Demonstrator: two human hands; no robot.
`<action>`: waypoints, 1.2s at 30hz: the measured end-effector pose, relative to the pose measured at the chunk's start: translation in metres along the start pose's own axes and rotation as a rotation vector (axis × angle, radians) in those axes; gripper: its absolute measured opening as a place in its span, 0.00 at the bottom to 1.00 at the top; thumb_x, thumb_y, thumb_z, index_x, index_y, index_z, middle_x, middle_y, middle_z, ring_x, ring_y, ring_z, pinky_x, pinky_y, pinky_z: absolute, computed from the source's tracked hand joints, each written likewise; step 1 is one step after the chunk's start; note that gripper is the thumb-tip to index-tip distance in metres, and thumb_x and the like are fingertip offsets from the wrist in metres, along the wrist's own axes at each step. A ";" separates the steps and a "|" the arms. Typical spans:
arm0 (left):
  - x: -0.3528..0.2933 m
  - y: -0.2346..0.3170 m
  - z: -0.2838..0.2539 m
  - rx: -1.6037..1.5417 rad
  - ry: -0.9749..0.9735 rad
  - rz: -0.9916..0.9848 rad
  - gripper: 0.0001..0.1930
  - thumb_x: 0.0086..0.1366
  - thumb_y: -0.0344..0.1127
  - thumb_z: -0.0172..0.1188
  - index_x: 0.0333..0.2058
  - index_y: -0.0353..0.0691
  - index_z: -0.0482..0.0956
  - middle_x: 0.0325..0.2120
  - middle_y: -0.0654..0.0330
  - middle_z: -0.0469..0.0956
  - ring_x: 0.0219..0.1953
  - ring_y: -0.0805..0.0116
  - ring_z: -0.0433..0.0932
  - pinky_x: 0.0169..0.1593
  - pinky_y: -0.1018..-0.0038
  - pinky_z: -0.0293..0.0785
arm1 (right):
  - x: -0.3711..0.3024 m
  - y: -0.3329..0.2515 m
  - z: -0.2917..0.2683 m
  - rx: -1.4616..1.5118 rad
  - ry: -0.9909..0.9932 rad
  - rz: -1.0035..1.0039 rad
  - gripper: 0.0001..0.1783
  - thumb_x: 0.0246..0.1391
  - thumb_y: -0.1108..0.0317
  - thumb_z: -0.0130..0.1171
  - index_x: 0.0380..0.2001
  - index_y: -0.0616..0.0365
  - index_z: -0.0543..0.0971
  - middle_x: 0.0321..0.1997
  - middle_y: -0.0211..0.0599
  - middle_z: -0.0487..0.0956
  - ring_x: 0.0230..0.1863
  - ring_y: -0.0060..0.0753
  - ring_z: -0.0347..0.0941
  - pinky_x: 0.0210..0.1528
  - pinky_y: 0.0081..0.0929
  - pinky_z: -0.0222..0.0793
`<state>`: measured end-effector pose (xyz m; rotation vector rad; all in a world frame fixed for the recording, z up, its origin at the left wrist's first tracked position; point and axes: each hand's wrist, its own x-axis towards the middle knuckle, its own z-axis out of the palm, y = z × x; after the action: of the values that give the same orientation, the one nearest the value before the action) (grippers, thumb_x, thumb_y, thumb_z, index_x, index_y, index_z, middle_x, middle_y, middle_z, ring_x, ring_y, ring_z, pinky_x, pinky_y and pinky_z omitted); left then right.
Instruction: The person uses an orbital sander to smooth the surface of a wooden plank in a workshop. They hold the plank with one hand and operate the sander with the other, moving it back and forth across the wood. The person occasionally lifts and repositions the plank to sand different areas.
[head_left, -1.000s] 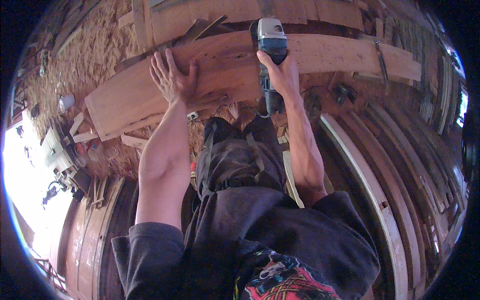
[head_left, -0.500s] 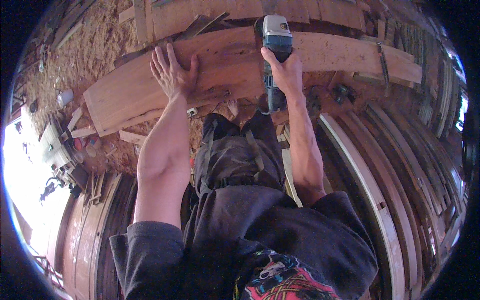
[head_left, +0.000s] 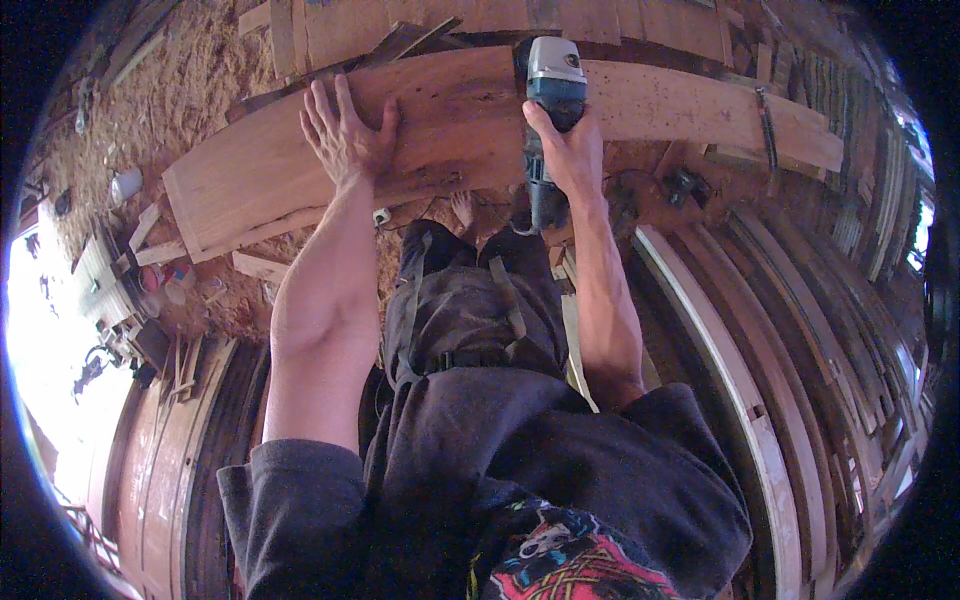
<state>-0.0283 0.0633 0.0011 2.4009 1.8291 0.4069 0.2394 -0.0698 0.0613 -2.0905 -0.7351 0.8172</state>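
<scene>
Left hand: I am seeing my left hand [head_left: 345, 135] lying flat and spread wide open, fingers fanned, pressing palm-down on the wooden plank [head_left: 450, 125] and gripping nothing.
Right hand: my right hand [head_left: 568, 150] is wrapping closed around the body of the power tool [head_left: 550, 110], fingers curled tight on it.
Power tool: it is a grey and teal hand-held machine, standing with its head on the plank near the plank's far edge and its dark handle end reaching back toward me past the near edge.
Plank: the broad reddish board is lying crosswise in front of me, its left end angling down toward the floor [head_left: 150, 90], its right end running off toward the stacked timber [head_left: 780, 330].
Floor: sawdust and wood scraps are covering it to the left of the plank.
Body: my legs in dark trousers [head_left: 470, 310] are showing just below the plank's near edge, between my two forearms.
Timber: long curved boards are lying along the right side, well apart from both hands.
</scene>
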 end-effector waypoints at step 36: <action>0.001 -0.002 0.006 0.028 0.017 -0.024 0.48 0.64 0.71 0.58 0.73 0.44 0.62 0.76 0.45 0.52 0.79 0.48 0.45 0.80 0.53 0.35 | -0.027 0.012 -0.012 -0.173 0.029 0.161 0.35 0.51 0.41 0.74 0.46 0.63 0.79 0.34 0.41 0.85 0.34 0.37 0.83 0.37 0.38 0.78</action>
<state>-0.0281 0.0655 -0.0049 2.3989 1.8812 0.4030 0.2340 -0.1008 0.0659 -2.3356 -0.6471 0.8330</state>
